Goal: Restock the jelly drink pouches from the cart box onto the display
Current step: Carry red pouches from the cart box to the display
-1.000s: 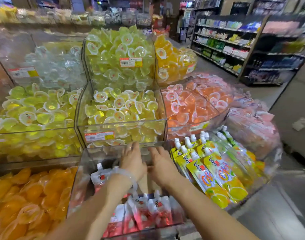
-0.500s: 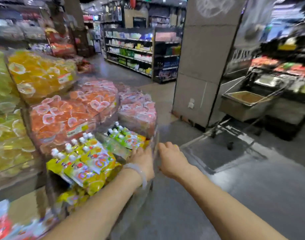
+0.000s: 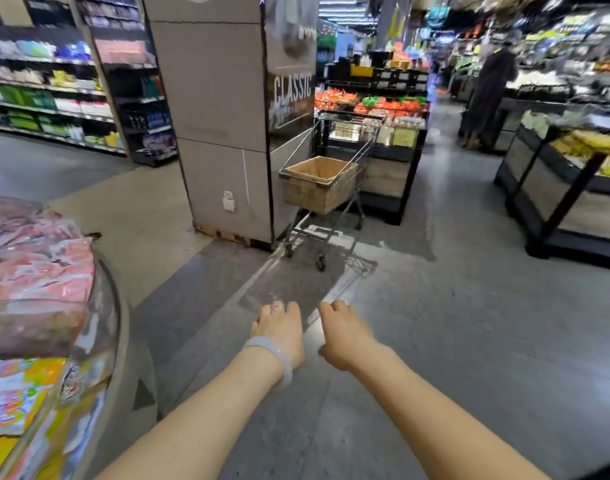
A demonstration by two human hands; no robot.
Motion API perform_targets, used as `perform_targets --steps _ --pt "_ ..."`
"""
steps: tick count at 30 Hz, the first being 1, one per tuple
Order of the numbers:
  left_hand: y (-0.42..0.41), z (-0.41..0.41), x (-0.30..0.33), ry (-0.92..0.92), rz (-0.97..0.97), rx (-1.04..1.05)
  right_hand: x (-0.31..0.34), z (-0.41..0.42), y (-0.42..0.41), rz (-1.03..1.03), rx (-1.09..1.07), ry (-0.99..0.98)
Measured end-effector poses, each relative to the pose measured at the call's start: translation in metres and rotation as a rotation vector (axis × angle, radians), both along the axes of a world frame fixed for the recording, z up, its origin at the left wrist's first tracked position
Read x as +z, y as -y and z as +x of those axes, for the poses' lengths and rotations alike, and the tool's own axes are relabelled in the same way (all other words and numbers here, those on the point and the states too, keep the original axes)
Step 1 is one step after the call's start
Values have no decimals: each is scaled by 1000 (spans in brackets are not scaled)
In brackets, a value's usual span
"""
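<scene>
A shopping cart (image 3: pixel 334 216) stands ahead beside a grey pillar, with an open cardboard box (image 3: pixel 319 183) in its basket; what is in the box is hidden. My left hand (image 3: pixel 279 332), a pale bangle on its wrist, and my right hand (image 3: pixel 343 336) reach forward side by side over the floor, fingers loosely curled, both holding nothing. The display (image 3: pixel 99 341) curves along the left edge, with pink packs (image 3: pixel 37 268) on top and yellow jelly drink pouches (image 3: pixel 16 410) below.
The grey pillar (image 3: pixel 224 126) rises left of the cart. A dark produce stand (image 3: pixel 390 157) sits behind the cart and another stand (image 3: pixel 566 188) at right. A person in dark clothes (image 3: pixel 487 95) stands far back. Shelves line the left aisle.
My view has swung right, away from the pouch display toward the cart. Both hands left the red-pouch bin and now hang over the floor with nothing in them.
</scene>
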State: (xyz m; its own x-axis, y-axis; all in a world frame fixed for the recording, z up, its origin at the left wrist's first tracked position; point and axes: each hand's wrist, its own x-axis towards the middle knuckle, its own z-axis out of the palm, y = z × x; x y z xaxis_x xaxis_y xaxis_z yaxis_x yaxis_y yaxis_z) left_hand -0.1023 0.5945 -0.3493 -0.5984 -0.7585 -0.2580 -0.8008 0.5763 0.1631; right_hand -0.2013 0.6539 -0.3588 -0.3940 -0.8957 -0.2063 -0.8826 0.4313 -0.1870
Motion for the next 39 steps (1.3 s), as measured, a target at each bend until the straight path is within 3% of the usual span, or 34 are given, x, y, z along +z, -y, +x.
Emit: perform_targets --steps 10,18,30,39 --pt "174 -166 11 -47 -8 -99 12 -161 157 -11 -88 6" --pt "293 -290 0 52 10 -174 -4 -288 274 21 -127 33" --pt "515 -462 -5 32 58 30 -2 -477 514 1 13 34" --pt "706 -570 -34 22 81 -7 -30 -576 701 39 14 51"
